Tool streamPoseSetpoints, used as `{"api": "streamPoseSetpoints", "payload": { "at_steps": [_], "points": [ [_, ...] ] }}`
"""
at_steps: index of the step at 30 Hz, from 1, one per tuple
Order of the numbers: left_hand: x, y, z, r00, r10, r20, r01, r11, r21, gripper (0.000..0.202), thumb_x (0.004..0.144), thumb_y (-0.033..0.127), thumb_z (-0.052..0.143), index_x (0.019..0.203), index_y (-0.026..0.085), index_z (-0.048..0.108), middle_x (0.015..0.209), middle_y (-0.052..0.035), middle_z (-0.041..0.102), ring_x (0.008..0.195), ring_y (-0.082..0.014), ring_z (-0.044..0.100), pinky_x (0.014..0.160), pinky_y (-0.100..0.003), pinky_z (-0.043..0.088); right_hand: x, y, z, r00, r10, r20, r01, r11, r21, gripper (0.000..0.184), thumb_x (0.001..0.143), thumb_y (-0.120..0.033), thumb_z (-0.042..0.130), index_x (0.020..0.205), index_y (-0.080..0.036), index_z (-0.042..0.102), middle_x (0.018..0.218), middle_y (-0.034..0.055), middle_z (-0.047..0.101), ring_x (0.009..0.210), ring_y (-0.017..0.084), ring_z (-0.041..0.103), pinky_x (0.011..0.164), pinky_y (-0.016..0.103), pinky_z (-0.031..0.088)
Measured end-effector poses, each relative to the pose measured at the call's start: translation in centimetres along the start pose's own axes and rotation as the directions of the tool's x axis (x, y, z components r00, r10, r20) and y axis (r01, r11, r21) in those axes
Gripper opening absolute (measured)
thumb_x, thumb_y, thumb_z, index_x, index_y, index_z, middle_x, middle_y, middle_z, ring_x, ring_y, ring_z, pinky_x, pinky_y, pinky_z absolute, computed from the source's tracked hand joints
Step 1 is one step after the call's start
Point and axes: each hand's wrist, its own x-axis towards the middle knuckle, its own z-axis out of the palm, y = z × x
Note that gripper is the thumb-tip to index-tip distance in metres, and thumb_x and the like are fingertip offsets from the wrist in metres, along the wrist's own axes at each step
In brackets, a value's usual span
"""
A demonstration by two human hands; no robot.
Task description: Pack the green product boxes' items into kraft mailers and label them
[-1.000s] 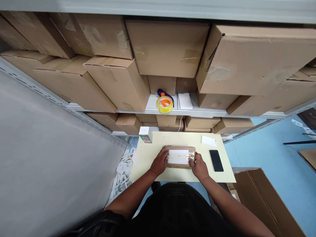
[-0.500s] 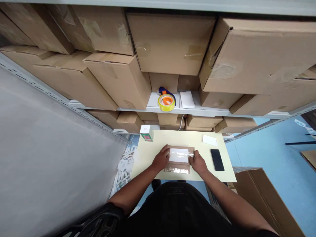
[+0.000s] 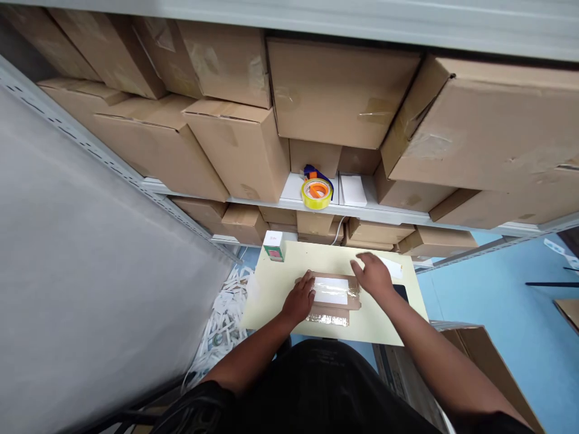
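Observation:
A flat piece of brown cardboard (image 3: 354, 301) lies on the pale yellow table (image 3: 271, 307). A white rectangle (image 3: 330, 290) sits on it under strips of clear tape. My left hand (image 3: 300, 299) rests on the cardboard's left edge with its fingers stretched out. Off the cardboard, above its right end, my right hand (image 3: 373, 275) is open and holds nothing, thumb apart from the fingers. Behind that hand a small white box (image 3: 392, 267) is partly covered. A black phone (image 3: 400, 293) shows only in part beside my right forearm.
A white and green box (image 3: 274, 246) stands at the table's back left. On the shelf are a tape dispenser with yellow tape (image 3: 317, 194) and a white box (image 3: 353, 190). Cardboard boxes (image 3: 335, 90) fill the shelves. Paper scraps (image 3: 221, 319) lie left; an open carton (image 3: 493, 367) stands right.
My right hand has let go of the cardboard's right end and moved up and to the right. My left hand has flattened onto the left edge. The camera view has tilted slightly.

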Motion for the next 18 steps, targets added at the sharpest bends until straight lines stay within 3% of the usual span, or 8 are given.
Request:
{"api": "streamPoseSetpoints", "payload": {
  "at_steps": [4,6,8,11,13,16,18],
  "points": [
    [0.0,0.0,0.0,1.000,0.020,-0.010,-0.020,1.000,0.014,0.046,0.102,0.026,0.043,0.147,0.020,0.050,0.166,-0.0108,0.035,0.150,-0.0279,0.040,0.119,-0.051,0.043,9.5,-5.9,-4.0,0.965,-0.209,-0.158,0.213,0.977,0.011,0.034,0.101,-0.043,0.048,0.116,-0.019,0.068,0.112,0.0133,0.069,0.110,0.030,0.060,0.101,0.044,0.045],
    [0.0,0.0,0.0,1.000,0.017,-0.015,-0.017,0.999,0.029,0.046,0.101,0.025,0.044,0.147,0.019,0.051,0.165,-0.0107,0.037,0.148,-0.0291,0.042,0.118,-0.051,0.044,14.5,-8.4,-4.6,0.961,-0.194,-0.199,0.201,0.980,0.014,0.035,0.101,-0.041,0.050,0.118,-0.015,0.065,0.113,0.0145,0.068,0.109,0.030,0.061,0.099,0.044,0.047],
    [-0.1,0.0,0.1,1.000,0.012,-0.023,-0.012,0.999,0.034,0.046,0.100,0.024,0.045,0.146,0.020,0.052,0.165,-0.0100,0.037,0.146,-0.0304,0.045,0.116,-0.051,0.046,19.3,-9.9,-4.5,0.978,-0.104,-0.183,0.111,0.994,0.026,0.038,0.097,-0.043,0.057,0.115,-0.011,0.065,0.110,0.0168,0.068,0.106,0.030,0.063,0.094,0.044,0.049],
    [-0.2,0.1,0.0,0.999,0.018,-0.032,-0.017,0.999,0.036,0.047,0.099,0.025,0.046,0.146,0.022,0.052,0.165,-0.0088,0.037,0.143,-0.0310,0.048,0.114,-0.051,0.049,24.9,-10.8,-3.9,0.997,0.044,-0.066,-0.039,0.996,0.084,0.042,0.089,-0.047,0.067,0.102,-0.007,0.066,0.105,0.0179,0.069,0.102,0.029,0.066,0.086,0.042,0.052],
    [-0.3,0.3,-0.2,1.000,0.012,-0.019,-0.010,0.998,0.060,0.049,0.099,0.025,0.046,0.148,0.022,0.051,0.166,-0.0084,0.035,0.140,-0.0309,0.050,0.112,-0.050,0.050,27.5,-11.1,-3.7,0.992,0.104,0.075,-0.111,0.989,0.096,0.040,0.082,-0.047,0.074,0.092,-0.008,0.067,0.097,0.0156,0.071,0.095,0.028,0.068,0.079,0.040,0.054],
    [-0.3,0.5,-0.5,1.000,-0.006,0.020,0.004,0.993,0.117,0.050,0.099,0.025,0.046,0.149,0.020,0.049,0.167,-0.0089,0.033,0.140,-0.0302,0.050,0.111,-0.047,0.050,29.2,-12.3,-4.0,0.926,0.248,0.285,-0.240,0.969,-0.064,0.029,0.069,-0.034,0.084,0.083,-0.013,0.069,0.085,0.0141,0.072,0.089,0.030,0.070,0.074,0.039,0.055],
    [-0.3,0.7,-0.6,0.999,-0.014,0.038,0.008,0.989,0.146,0.050,0.099,0.024,0.045,0.149,0.018,0.049,0.167,-0.0097,0.033,0.140,-0.0295,0.050,0.110,-0.045,0.050,29.1,-13.2,-4.6,0.901,0.296,0.316,-0.257,0.953,-0.160,0.027,0.064,-0.024,0.086,0.083,-0.014,0.070,0.086,0.0158,0.072,0.091,0.033,0.070,0.076,0.040,0.055]
  ]
}}
